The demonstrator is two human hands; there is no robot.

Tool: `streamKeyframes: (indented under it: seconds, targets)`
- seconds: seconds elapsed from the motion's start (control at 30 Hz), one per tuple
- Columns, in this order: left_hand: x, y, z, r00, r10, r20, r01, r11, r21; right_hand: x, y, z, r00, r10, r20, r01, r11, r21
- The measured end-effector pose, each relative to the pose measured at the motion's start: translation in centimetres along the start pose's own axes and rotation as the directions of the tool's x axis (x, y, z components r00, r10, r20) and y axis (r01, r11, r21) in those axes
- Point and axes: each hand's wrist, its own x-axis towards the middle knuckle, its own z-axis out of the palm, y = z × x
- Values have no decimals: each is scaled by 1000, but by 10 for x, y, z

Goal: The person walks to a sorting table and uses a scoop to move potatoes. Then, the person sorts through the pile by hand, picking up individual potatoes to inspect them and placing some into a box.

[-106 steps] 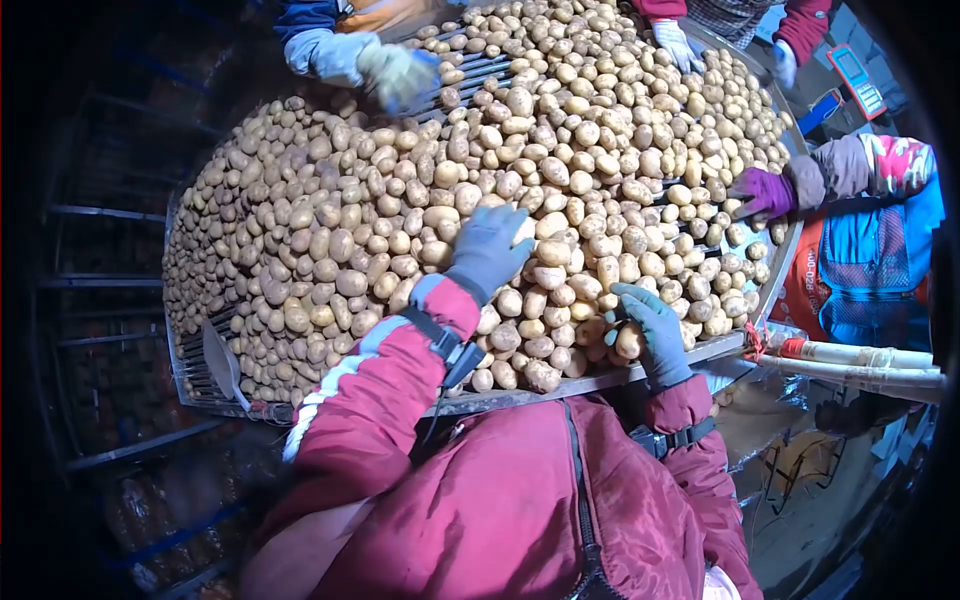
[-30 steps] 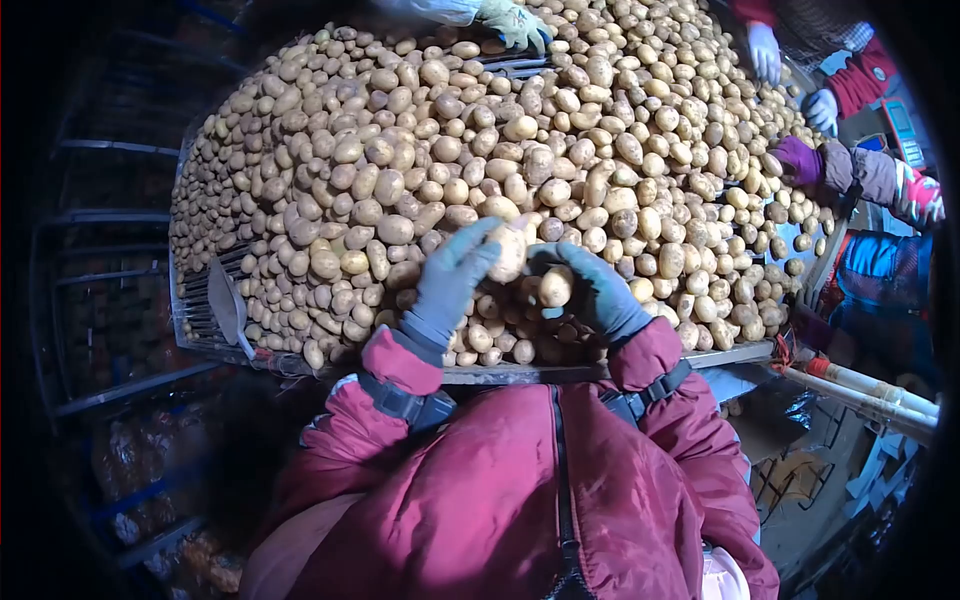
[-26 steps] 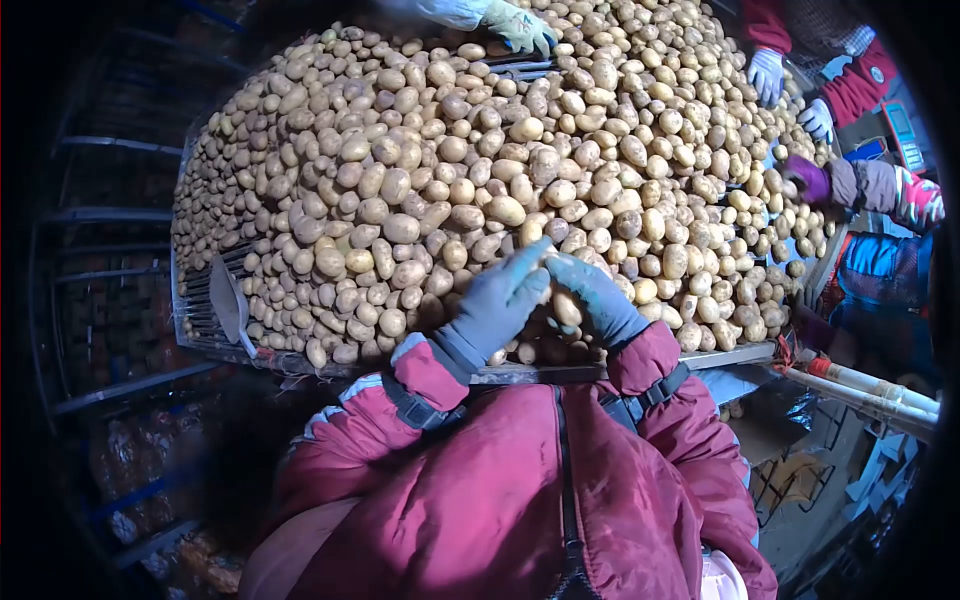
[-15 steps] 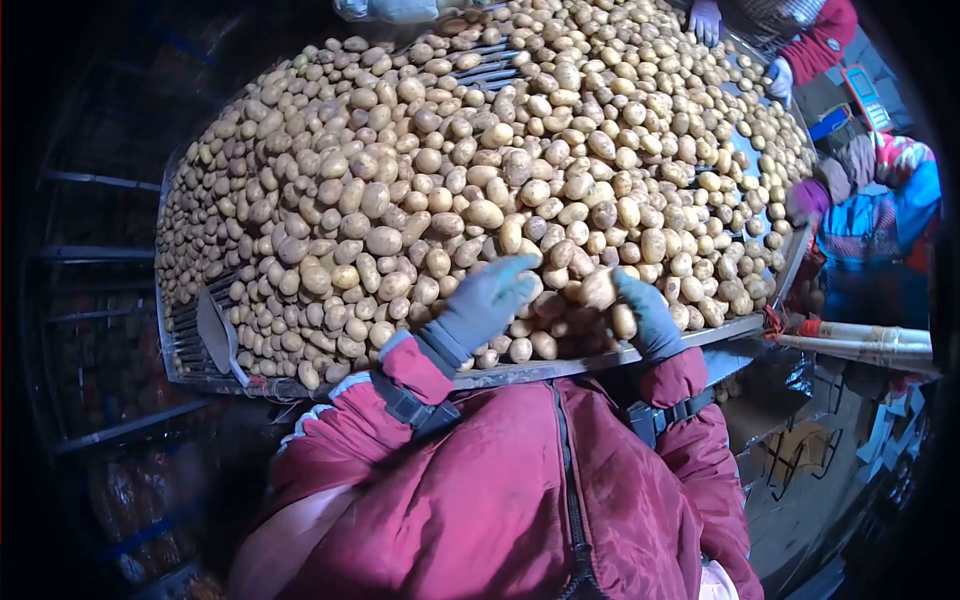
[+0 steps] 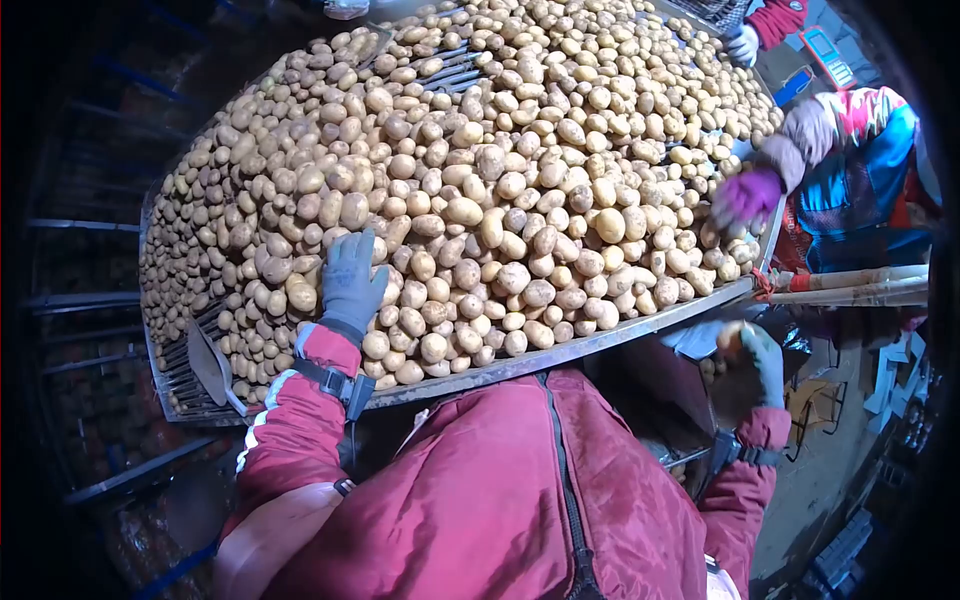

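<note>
Gloved left hand, thumb apart, rests on dusty oval potatoes; blurred right hand seems clamped on a rounded potato.

Potatoes heaped across surface. Left grip on the heap, left of centre. Right grip off the surface, past its front edge, single potato in it. Scoop on slats, front-left corner. Poles front-right. Co-worker's hand at right edge.

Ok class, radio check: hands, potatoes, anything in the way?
Left hand on the potato pile. Right hand past the table edge, apparently holding a potato. Another person's purple glove nearby, clear of both.
</note>
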Motion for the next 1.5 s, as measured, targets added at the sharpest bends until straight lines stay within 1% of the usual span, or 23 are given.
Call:
streamKeyframes:
  seconds: [0.17, 0.3, 0.33, 0.43, 0.47, 0.5, 0.53, 0.57, 0.63, 0.67, 0.73, 0.83, 0.9, 1.0, 1.07, 1.1, 1.13, 1.17, 1.2, 1.23, 1.3, 1.43, 1.5]
  targets:
    - [15, -3, 29, 989, -7, 145, 5, 1000, 16, -42, 8, -20, 943, -149, -298, 96, 978, -183]
    - [18, -15, 65, 973, -156, 172, 212, 895, -391, -32, -60, 75, 991, 85, -102, -61, 974, 218]
    - [32, 26, 39, 948, -318, -35, 218, 723, -655, -15, -51, 104, 999, 2, -42, 11, 948, 317]
    - [43, 107, -6, 861, -345, 375, 461, 216, -861, 2, -95, 200, 958, 44, 285, -128, 950, 285]
    - [38, 129, 11, 767, -247, 592, 573, -153, -805, 7, -108, 228, 918, 81, 388, -200, 940, 278]
    - [42, 162, 20, 910, -278, 308, 401, 398, -825, 17, -104, 252, 880, 26, 474, -189, 935, 301]
    - [45, 174, -17, 922, 14, 387, 387, 7, -922, 43, -76, 274, 848, -61, 527, -97, 959, 267]
    - [50, 192, -47, 905, 20, 425, 400, 297, -867, 63, -56, 291, 805, -142, 576, -2, 970, 242]
    - [54, 194, -57, 936, -24, 352, 337, 351, -874, 74, -65, 311, 760, -5, 649, -346, 844, 411]
    - [52, 176, -28, 981, -78, 180, 193, 555, -809, 55, -107, 304, 748, -75, 659, -36, 988, 153]
    - [37, 116, 28, 983, -181, 11, 151, 783, -604, 65, -96, 309, 740, 113, 663, -354, 903, 242]
    - [29, 50, 51, 835, -494, 241, 501, 506, -702, 74, -86, 308, 651, 139, 747, -486, 832, 268]
    - [29, 55, 37, 915, -403, 5, 364, 822, -439, 69, -96, 306, 532, 160, 831, -619, 743, 253]
    - [46, 62, 59, 764, -587, 267, 634, 607, -479, 66, -99, 302, 614, -38, 789, -300, 913, 277]
    - [49, 66, 61, 812, -552, 189, 569, 679, -464, 70, -100, 299, 565, -405, 719, 330, 910, 253]
    - [51, 68, 60, 855, -505, 115, 499, 744, -445, 76, -102, 297, 556, -408, 724, 326, 908, 261]
    - [52, 67, 84, 878, -465, 116, 472, 795, -381, 83, -105, 297, 549, -126, 826, -228, 929, 293]
    - [39, 54, 152, 893, -440, 97, 448, 846, -288, 88, -107, 299, 383, 110, 917, -710, 669, 217]
    - [56, 82, 122, 761, -588, 275, 620, 532, -577, 84, -93, 310, 511, -12, 859, -456, 843, 284]
    - [76, 116, 64, 610, -620, 493, 684, 98, -723, 85, -96, 314, 504, -12, 864, -460, 843, 280]
    - [98, 150, -21, 855, -442, 272, 513, 643, -569, 89, -102, 320, 511, -88, 855, -147, 971, 187]
    - [72, 80, 15, 772, -584, 250, 483, 283, -829, 91, -120, 314, 460, 83, 884, -367, 924, 105]
    - [66, 37, 4, 848, -519, -105, 498, 850, -173, 94, -108, 318, 490, 23, 872, -305, 941, 147]
